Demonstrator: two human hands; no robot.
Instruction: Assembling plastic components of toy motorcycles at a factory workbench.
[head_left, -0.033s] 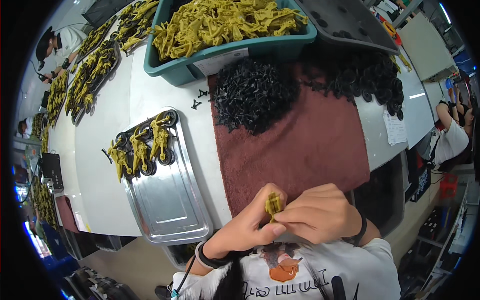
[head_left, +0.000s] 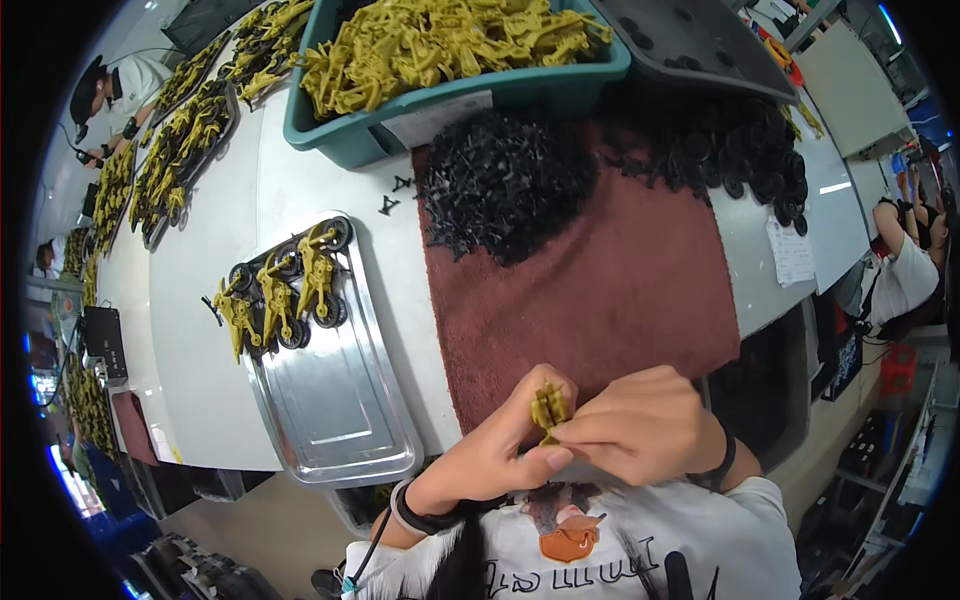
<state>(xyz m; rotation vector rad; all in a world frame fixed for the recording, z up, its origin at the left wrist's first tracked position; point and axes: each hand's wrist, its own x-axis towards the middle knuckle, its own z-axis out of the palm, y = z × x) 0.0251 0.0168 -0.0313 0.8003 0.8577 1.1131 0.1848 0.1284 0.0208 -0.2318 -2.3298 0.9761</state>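
Pinching a small olive-yellow plastic part [head_left: 548,408] between both sets of fingertips, the left hand [head_left: 495,455] and right hand [head_left: 640,425] meet at the near edge of a brown cloth mat [head_left: 600,290], whose centre lies bare. Black wheel parts [head_left: 510,180] crowd its far side; a steel tray [head_left: 335,400] with assembled pieces [head_left: 280,290] sits just left.

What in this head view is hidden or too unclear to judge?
- Olive plastic part: mostly covered by the left hand and right hand; shape unclear.
- Black pile: single pieces too small to make out.
- Teal bin: cut off by the top edge.
- Steel tray: near corner bent by fisheye.
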